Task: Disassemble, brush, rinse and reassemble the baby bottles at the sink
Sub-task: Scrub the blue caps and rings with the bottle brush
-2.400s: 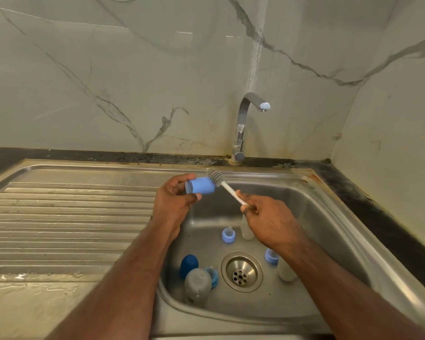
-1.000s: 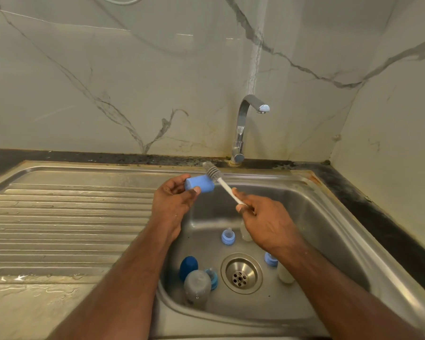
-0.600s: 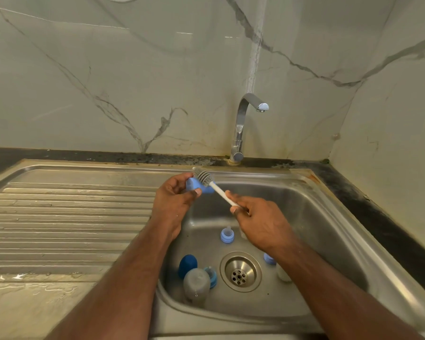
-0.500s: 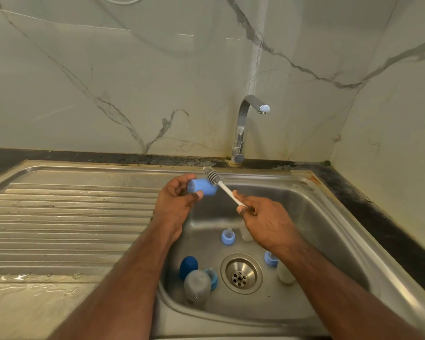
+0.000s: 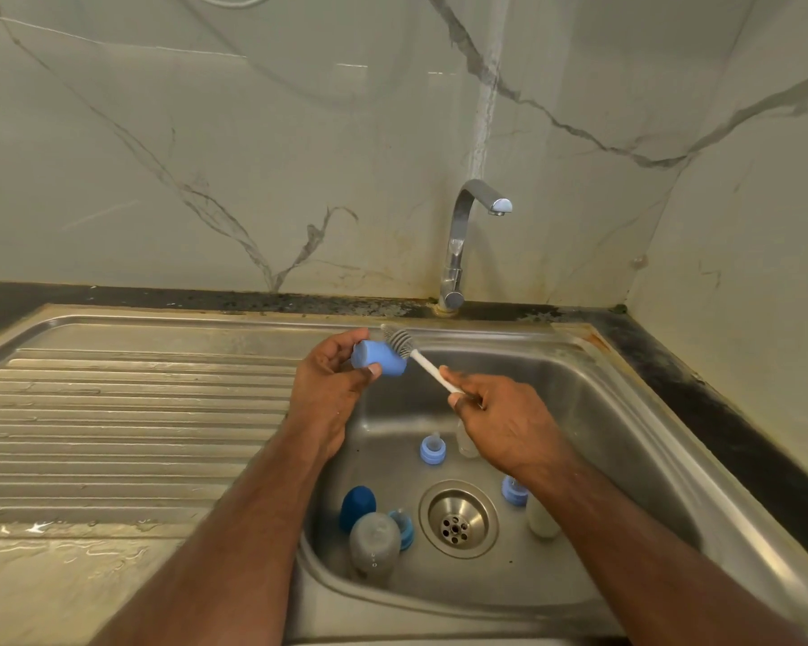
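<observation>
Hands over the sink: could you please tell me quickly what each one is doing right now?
Left hand: fingers grip the light blue cap.
Right hand: fingers pinch the brush by its white handle.

The light is soft and even, rather warm, with no hard shadows. A pale reflection lies on the marble wall (image 5: pixel 346 67) toward 12 o'clock, and small glints on the wet counter (image 5: pixel 43 547) at 8 o'clock. The sink rim (image 5: pixel 672 412) bends toward the edges from the wide lens. The centre is sharp
</observation>
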{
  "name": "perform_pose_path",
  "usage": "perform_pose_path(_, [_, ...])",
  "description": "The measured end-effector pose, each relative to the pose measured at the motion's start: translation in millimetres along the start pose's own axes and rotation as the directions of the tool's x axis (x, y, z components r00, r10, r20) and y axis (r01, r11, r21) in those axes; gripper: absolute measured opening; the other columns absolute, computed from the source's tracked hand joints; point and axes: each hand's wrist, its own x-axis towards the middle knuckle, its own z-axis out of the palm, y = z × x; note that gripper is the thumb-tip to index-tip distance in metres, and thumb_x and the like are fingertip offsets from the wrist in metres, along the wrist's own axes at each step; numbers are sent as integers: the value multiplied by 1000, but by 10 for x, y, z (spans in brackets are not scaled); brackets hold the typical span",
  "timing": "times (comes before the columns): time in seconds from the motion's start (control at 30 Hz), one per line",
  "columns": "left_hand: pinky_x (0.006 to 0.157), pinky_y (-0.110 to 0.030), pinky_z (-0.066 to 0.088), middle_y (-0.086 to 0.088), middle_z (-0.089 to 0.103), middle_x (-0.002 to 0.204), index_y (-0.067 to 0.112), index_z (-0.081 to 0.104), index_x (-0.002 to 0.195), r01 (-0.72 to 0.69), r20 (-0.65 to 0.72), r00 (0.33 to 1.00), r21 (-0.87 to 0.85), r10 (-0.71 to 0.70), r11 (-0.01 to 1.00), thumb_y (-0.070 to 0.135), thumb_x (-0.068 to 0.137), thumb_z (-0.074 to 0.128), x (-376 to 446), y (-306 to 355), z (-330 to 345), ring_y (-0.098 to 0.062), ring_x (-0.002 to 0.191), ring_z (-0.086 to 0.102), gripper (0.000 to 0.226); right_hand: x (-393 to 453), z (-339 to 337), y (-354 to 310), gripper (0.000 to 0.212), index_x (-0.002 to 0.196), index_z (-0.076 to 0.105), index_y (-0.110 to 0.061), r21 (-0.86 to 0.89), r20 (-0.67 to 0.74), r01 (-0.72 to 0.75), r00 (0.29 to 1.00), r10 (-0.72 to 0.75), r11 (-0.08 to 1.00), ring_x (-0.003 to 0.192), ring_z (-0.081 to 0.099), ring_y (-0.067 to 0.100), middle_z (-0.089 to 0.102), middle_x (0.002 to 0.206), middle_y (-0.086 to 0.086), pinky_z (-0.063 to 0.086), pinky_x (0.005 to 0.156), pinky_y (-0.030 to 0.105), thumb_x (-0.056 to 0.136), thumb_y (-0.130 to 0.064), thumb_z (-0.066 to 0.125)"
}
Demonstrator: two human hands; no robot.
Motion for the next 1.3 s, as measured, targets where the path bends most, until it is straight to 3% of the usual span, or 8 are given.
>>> perform_pose_path(0.2, [93,-36,58,-3,70,122,13,64,127,2,-40,999,5,-2,1000,-9,83,75,23,-2,1,-19,112,68,50,-48,36,-32,40,140,50,-47,42,20,46,999,-47,998,59,53,3,66,87,-16,40,58,15,102,-35,52])
perform_pose_path(0.3, [89,-35,59,-6,68,123,13,65,124,30,-29,999,-40,-31,999,-10,83,74,15,1,-8,-22,112,68,47,15,-21,50,40,140,51,-45,14,-12,-13,1000,13,1000,66,57,5,69,96,-14,50,68,22,102,-34,52])
perform_pose_path(0.4, [94,-38,58,-5,70,123,14,66,124,6,-30,1000,2,-6,1000,-9,83,75,35,-7,-6,-21,113,68,47,-66,20,-19,40,140,50,-47,77,21,34,999,-36,996,59,52,3,61,80,-18,40,58,13,102,-35,53])
perform_pose_path(0.57, [88,-34,58,-3,70,122,15,67,122,2,6,1000,11,-2,1000,-10,82,74,6,-17,3,-21,112,68,48,20,-13,18,41,142,50,-45,13,3,-16,1000,16,1000,67,56,6,68,99,-12,52,70,25,103,-35,51])
perform_pose_path(0.63, [89,-35,58,-4,70,122,15,66,122,6,-3,1000,6,-6,1000,-10,81,75,18,-17,5,-21,113,68,48,-22,-1,-8,40,140,50,-48,43,11,13,1000,-13,999,64,54,5,67,91,-15,46,64,20,102,-36,52])
perform_pose_path(0.9, [88,-35,60,-11,74,110,18,67,113,91,8,996,-203,-91,975,-7,87,71,-38,59,26,-29,109,71,36,-36,-8,-10,41,141,49,-48,44,-28,18,999,-17,999,70,57,4,71,110,-11,49,74,24,102,-36,53])
perform_pose_path(1.1, [77,-30,64,-24,68,118,0,59,119,218,-32,968,-387,-249,896,-5,89,70,-74,125,26,-29,98,74,32,-37,23,-15,42,141,47,-50,5,-48,24,999,-24,1000,86,64,5,69,121,-15,50,79,19,102,-38,52])
perform_pose_path(1.3, [81,-36,64,-25,72,113,-4,61,113,321,100,945,-467,-311,824,1,93,66,-75,147,23,-30,99,75,21,-75,44,-56,41,140,49,-50,48,-36,75,997,-73,996,86,63,3,69,121,-18,50,81,19,101,-38,53])
